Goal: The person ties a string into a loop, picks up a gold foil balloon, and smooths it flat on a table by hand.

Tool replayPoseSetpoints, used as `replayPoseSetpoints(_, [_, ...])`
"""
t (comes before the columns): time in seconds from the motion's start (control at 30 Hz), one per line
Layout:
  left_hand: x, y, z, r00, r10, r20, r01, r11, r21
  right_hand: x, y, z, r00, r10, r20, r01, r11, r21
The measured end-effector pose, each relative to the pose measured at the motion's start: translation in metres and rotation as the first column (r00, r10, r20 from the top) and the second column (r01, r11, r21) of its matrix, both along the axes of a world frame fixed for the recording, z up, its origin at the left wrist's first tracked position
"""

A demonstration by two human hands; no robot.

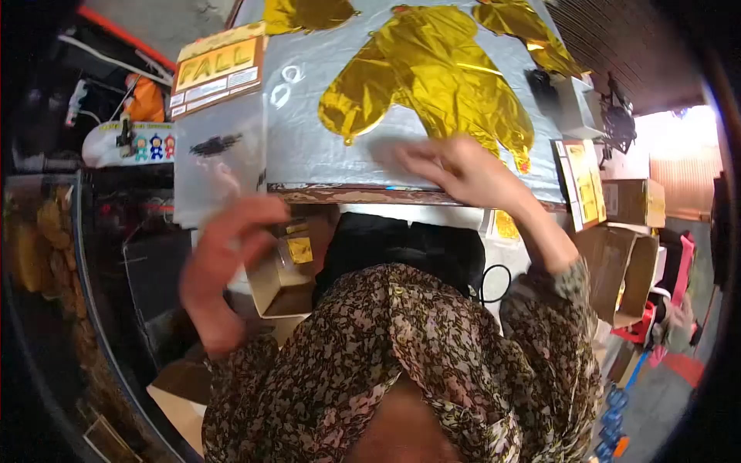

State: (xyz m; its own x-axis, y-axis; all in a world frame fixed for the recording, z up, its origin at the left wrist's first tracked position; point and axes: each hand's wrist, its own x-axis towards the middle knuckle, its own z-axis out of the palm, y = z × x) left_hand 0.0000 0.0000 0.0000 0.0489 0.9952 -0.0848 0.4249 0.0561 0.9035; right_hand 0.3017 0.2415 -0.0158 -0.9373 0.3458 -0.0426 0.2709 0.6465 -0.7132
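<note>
Only got the head view here. Big gold foil balloon (463,65) is lying flat and wrinkled on a surface (305,158) covered in silvery sheeting, right of the middle, with its lower end running down toward the near edge. More gold foil (312,11) sits at the far edge, left of the big one, and another gold piece (525,27) is up by the far right corner.

Right hand (463,170) is over the near edge, overlapping the balloon's lower end, fingers pointing left. They're smeared with motion blur, so I can't tell if they're pinching anything. Left hand (235,243) is just off the near left corner, also blurry, thumb and fingers apart with a gap between, nothing visible in it.

That hand's right by a clear plastic bag (204,174) along the left edge, topped with a yellow card (216,69) reading "FALL". Two white rings (285,85) are near that edge too. Another yellow card (584,185) is at the near right corner.
</note>
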Motion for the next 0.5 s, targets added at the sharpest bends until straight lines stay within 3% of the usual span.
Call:
replayPoseSetpoints(0.03, [0.01,0.01,-0.015,0.982,-0.187,0.018,0.188,0.978,-0.086,0.027,-0.008,0.006,0.992,0.04,0.123,-0.026,0.993,-0.116])
replayPoseSetpoints(0.07, [0.016,0.016,-0.038,0.931,-0.362,0.055,0.366,0.914,-0.174,0.053,-0.021,0.004,0.985,-0.015,0.171,0.07,0.944,-0.322])
replayPoseSetpoints(0.1, [0.043,0.022,-0.072,0.913,-0.408,-0.022,0.396,0.897,-0.198,0.102,-0.035,0.008,0.968,-0.064,0.241,0.177,0.858,-0.482])
replayPoseSetpoints(0.13, [0.052,0.018,-0.112,0.886,-0.457,-0.084,0.423,0.868,-0.261,0.136,-0.05,-0.01,0.938,-0.087,0.337,0.218,0.901,-0.375])
replayPoseSetpoints(0.17, [0.062,0.01,-0.156,0.917,-0.333,-0.22,0.286,0.932,-0.221,0.164,-0.063,-0.038,0.9,-0.117,0.42,0.24,0.937,-0.254])
replayPoseSetpoints(0.2, [0.068,0.004,-0.202,0.914,-0.188,-0.358,0.141,0.978,-0.154,0.183,-0.077,-0.067,0.81,-0.275,0.519,0.334,0.942,-0.022])
replayPoseSetpoints(0.23, [0.074,0.006,-0.255,0.924,0.014,-0.381,-0.036,0.998,-0.053,0.202,-0.09,-0.102,0.693,-0.444,0.568,0.389,0.894,0.225])
replayPoseSetpoints(0.27, [0.08,0.011,-0.288,0.899,0.22,-0.378,-0.217,0.975,0.05,0.23,-0.099,-0.15,0.73,-0.531,0.429,0.452,0.847,0.278])
replayPoseSetpoints(0.3, [0.084,0.023,-0.289,0.896,0.231,-0.378,-0.222,0.973,0.067,0.256,-0.101,-0.201,0.752,-0.599,0.276,0.515,0.795,0.321])
replayPoseSetpoints(0.37, [0.092,0.045,-0.29,0.886,0.14,-0.443,-0.248,0.949,-0.196,0.288,-0.1,-0.285,0.825,-0.564,-0.031,0.559,0.806,0.196])
replayPoseSetpoints(0.4, [0.092,0.045,-0.306,0.882,0.15,-0.446,-0.258,0.947,-0.192,0.281,-0.096,-0.282,0.749,-0.638,0.177,0.648,0.762,0.003])
replayPoseSetpoints(0.47, [0.082,0.043,-0.343,0.891,0.122,-0.437,-0.133,0.991,0.007,0.282,-0.088,-0.316,0.815,-0.58,0.001,0.578,0.812,0.077])
replayPoseSetpoints(0.5, [0.084,0.044,-0.334,0.886,0.132,-0.445,-0.14,0.99,0.015,0.282,-0.084,-0.332,0.797,-0.603,-0.019,0.6,0.788,0.138])
